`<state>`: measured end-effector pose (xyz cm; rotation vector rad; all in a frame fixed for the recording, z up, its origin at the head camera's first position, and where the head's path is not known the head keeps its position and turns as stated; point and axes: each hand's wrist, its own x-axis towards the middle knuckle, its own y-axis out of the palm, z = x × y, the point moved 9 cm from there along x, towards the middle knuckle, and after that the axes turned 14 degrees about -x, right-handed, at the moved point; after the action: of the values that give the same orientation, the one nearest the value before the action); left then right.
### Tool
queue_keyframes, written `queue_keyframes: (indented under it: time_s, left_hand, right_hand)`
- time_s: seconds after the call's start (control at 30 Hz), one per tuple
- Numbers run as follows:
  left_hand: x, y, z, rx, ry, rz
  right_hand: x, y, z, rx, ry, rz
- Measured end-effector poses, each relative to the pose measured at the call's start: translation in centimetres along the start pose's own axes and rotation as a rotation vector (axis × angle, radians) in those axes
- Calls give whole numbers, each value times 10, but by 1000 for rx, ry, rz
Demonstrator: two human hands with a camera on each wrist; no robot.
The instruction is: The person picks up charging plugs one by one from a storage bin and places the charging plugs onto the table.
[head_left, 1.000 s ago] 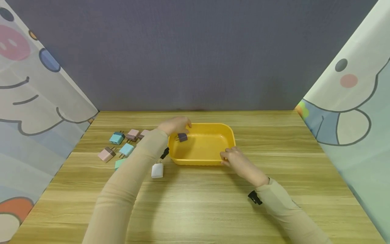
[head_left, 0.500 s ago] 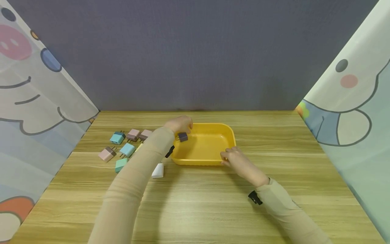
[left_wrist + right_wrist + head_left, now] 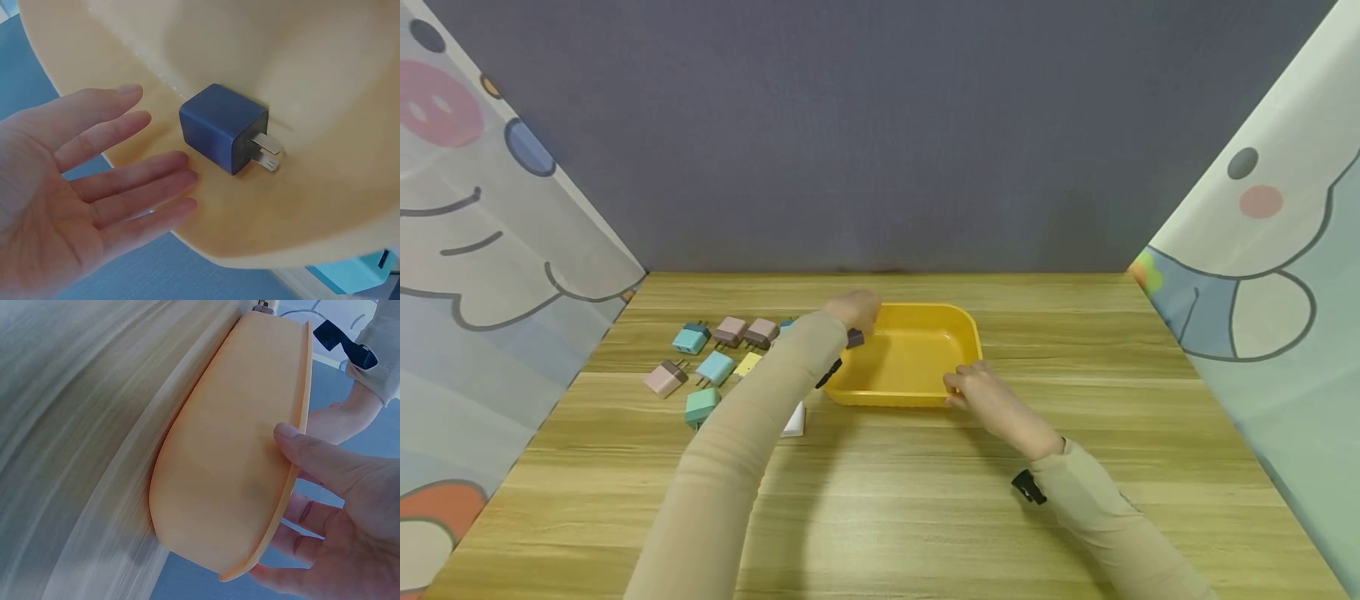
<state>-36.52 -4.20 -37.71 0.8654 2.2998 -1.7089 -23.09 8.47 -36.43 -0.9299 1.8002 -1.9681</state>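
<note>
A yellow plastic basin [image 3: 925,315] stands on the wooden table. Inside, at its left end, lies a dark blue plug charger [image 3: 215,122] with its metal prongs out. My left hand [image 3: 69,187] hovers beside the charger, fingers extended and a gap between fingertips and charger. In the head view, the left hand [image 3: 856,310] reaches over the basin's left side and partly covers the charger. My right hand [image 3: 988,402] grips the basin's near right rim; in the right wrist view its thumb lies on the outer wall [image 3: 219,444] and the other fingers lie behind the rim.
Left of the basin lie several chargers: a green one [image 3: 702,406], a light blue one [image 3: 715,367], a yellow one [image 3: 747,365] and pink-brown ones such as this charger [image 3: 666,379]. My left sleeve [image 3: 752,425] half hides a white charger [image 3: 794,421]. A grey panel [image 3: 880,142] stands behind.
My left hand and forearm have shifted right, uncovering more of the yellow and green chargers and covering part of the white one. The right hand stays on the rim.
</note>
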Motion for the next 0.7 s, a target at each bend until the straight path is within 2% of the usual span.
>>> queue_keyframes:
  time_s: [0.17,0.37,0.6,0.67,0.7]
  left_hand:
    - [2,2,1,24,-15,10]
    - [7,8,5,101,-36,28]
    - [5,12,4,173,-25,29]
    - [2,13,9,33,-77,28]
    - [0,14,12,-84,-118,23]
  right_hand:
    - [1,1,0,7,3,9]
    - [1,2,0,8,-3,25]
    - [1,2,0,5,-4,21]
    - [1,2,0,5,-2,24]
    - [1,2,0,5,-1,24]
